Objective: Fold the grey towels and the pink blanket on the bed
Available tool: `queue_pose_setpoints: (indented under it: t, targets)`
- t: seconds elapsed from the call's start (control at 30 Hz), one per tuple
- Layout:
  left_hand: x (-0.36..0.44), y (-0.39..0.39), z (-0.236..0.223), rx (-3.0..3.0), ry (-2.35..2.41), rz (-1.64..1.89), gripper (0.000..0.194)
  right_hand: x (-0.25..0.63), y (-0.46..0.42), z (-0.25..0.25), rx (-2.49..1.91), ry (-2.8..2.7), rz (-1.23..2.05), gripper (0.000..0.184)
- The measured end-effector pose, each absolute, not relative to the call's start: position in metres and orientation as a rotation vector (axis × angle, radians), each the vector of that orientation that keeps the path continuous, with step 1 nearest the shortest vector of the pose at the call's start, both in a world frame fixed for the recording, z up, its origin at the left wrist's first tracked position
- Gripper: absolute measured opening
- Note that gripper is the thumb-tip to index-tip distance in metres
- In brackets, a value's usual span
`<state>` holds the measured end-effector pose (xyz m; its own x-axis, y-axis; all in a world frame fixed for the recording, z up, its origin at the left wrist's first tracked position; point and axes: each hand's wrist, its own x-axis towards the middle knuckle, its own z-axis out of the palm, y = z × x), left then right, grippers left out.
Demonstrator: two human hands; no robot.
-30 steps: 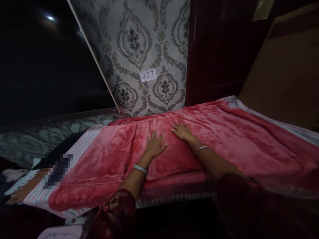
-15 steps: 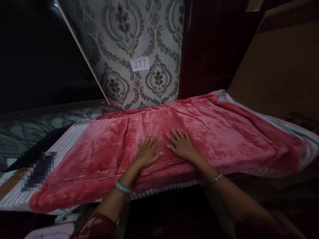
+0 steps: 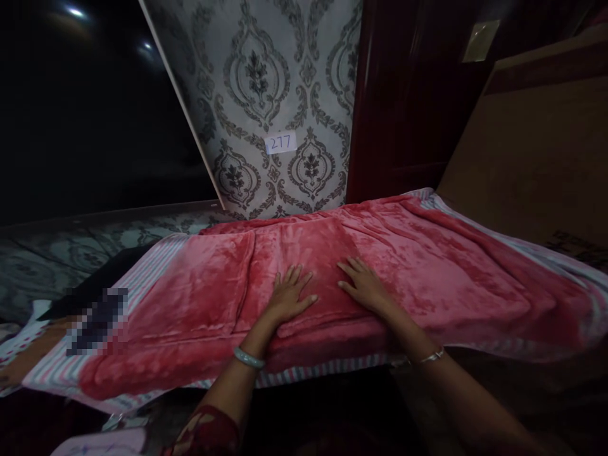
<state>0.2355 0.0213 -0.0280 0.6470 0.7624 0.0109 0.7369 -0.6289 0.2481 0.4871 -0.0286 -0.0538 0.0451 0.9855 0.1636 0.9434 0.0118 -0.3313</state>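
Note:
A plush red blanket (image 3: 427,266) with a striped border lies spread over a raised surface in front of me. My left hand (image 3: 289,294) lies flat on it near the middle, fingers spread, a pale bangle on the wrist. My right hand (image 3: 365,285) rests flat beside it, fingers stretched out, a thin bracelet on the wrist. Both palms press on a folded, thicker section of the blanket close to its near edge. Neither hand holds anything.
A patterned grey wall panel (image 3: 266,95) carries a paper label reading 277 (image 3: 280,142). Dark wooden furniture (image 3: 403,107) stands behind, a brown board (image 3: 536,145) at right. A dark object (image 3: 95,285) lies at the blanket's left end.
Both hands slid back toward the near edge of the blanket and sit a little apart; the view shifted slightly.

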Motion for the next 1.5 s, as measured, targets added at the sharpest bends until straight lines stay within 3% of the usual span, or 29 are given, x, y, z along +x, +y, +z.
queue_pose_setpoints:
  t: [0.27,0.7,1.2,1.33,1.4,1.5]
  targets:
    - [0.217,-0.001,-0.024,2.604,1.258,0.149,0.065,0.539,-0.055,-0.087,-1.770,-1.530,0.282,0.060]
    - [0.198,-0.037,-0.065,2.645,1.429,0.545,0.054,0.524,-0.072,-0.080,-1.935,-1.431,0.338,0.067]
    - [0.198,-0.041,-0.065,2.545,1.529,0.637,0.054,0.523,-0.071,-0.081,-1.815,-1.343,0.439,0.083]
    - [0.200,-0.048,-0.048,2.593,1.461,0.688,0.043,0.527,-0.071,-0.076,-1.644,-1.311,0.565,0.082]
    - [0.209,-0.055,-0.038,2.666,1.310,0.754,0.048,0.526,-0.071,-0.071,-1.570,-1.257,0.675,0.082]
    - [0.237,-0.063,-0.027,2.700,1.036,0.726,0.082,0.518,-0.069,-0.060,-1.461,-1.158,0.788,0.080]
